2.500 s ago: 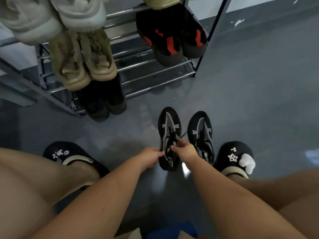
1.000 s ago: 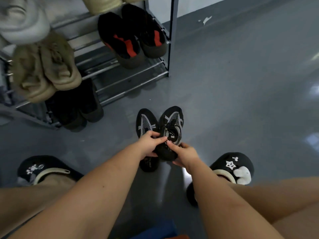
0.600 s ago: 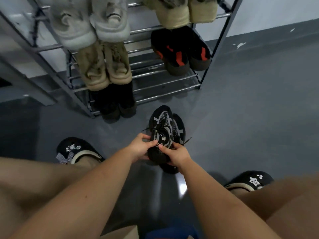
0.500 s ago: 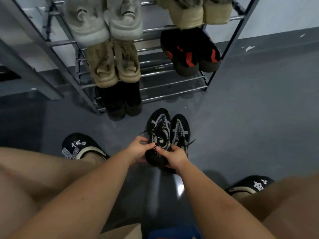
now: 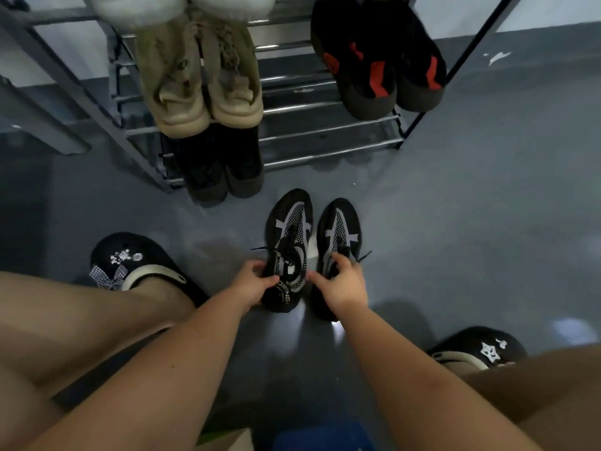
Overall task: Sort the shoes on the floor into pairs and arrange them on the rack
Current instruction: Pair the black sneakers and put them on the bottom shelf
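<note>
1. Black mesh with grey stripes: two matching sneakers are lying side by side on the grey floor (image 5: 471,206), toes pointing away from the person toward the rack (image 5: 328,131), heels toward the hands.

2. Head view, hands:
   - left hand (image 5: 252,284) is curling its fingers around the heel end of the left sneaker (image 5: 287,242), thumb at the collar, pinching it from the outer side.
   - right hand (image 5: 341,281) is lying over the heel of the right sneaker (image 5: 340,232), fingers bent down onto the tongue and laces; whether it is gripping firmly or just resting there I cannot tell.

3. Head view, the relation that matters: both sneakers are running lengthwise straight from hands to rack, and each hand is sitting at the near end of its own shoe. The free stretch of bars on the bottom shelf (image 5: 331,153) is lying directly beyond the toes, slightly to the right, between the dark shoes (image 5: 224,164) at the front left corner and the right post.

4. Head view, other shelves: tan shoes (image 5: 198,79) and black shoes with red marks (image 5: 377,60) are already sitting as pairs higher up.

5. Judgement: the pair is looking matched and ready; the next move is probably a straight push or lift forward, toes first, each hand carrying one shoe. Loose laces trailing on the floor could be catching on the front bar.
</note>
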A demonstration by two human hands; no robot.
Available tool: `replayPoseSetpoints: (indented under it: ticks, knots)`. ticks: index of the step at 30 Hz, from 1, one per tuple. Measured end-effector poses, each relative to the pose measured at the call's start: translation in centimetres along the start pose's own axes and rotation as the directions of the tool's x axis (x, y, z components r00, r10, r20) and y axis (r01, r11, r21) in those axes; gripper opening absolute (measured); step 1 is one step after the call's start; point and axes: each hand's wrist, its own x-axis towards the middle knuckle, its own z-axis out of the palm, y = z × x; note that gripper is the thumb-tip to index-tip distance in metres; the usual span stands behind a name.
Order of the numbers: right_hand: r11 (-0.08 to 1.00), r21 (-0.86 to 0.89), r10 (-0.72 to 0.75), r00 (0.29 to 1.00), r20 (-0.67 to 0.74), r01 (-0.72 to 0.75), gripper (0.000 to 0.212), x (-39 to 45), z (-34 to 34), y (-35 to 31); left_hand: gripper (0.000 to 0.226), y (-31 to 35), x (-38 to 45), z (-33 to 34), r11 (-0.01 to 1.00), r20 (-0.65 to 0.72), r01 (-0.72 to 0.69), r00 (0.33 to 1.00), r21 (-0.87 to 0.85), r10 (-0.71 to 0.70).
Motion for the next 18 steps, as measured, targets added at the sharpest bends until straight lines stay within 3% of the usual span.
replayPoseSetpoints:
  ticks: [3, 6, 8, 13, 18]
  knots:
    - [0.981, -0.082, 0.168, 0.978, -0.12, -0.179, 0.089, 0.8, -1.7, 2.1, 0.055, -1.2, 0.2, 1.0, 0.999, 0.021, 0.033, 0.999, -0.029, -0.033]
    - [0.921, 0.099, 0.372, 0.927, 0.057, -0.376, 0.101, 1.4, -1.4, 4.3, 0.052, -1.7, 0.2, 1.9, 0.995, 0.044, 0.069, 0.997, -0.071, -0.066]
    - [0.871, 0.265, 0.377, 0.909, 0.176, -0.413, 0.097, 1.3, -0.7, 5.4, 0.051, -1.9, 0.4, 2.0, 0.994, 0.034, 0.065, 0.997, -0.087, -0.062]
    - [0.825, 0.384, 0.373, 0.91, 0.183, -0.415, 0.081, 1.4, -0.5, 5.7, 0.053, -1.9, 0.7, 1.7, 0.985, 0.051, 0.106, 0.994, -0.134, -0.1]
    - [0.733, 0.519, 0.34, 0.898, 0.28, -0.439, 0.062, 0.7, -1.6, 5.2, 0.066, -1.2, -0.2, 1.2, 0.988, 0.145, 0.11, 0.985, -0.111, -0.093]
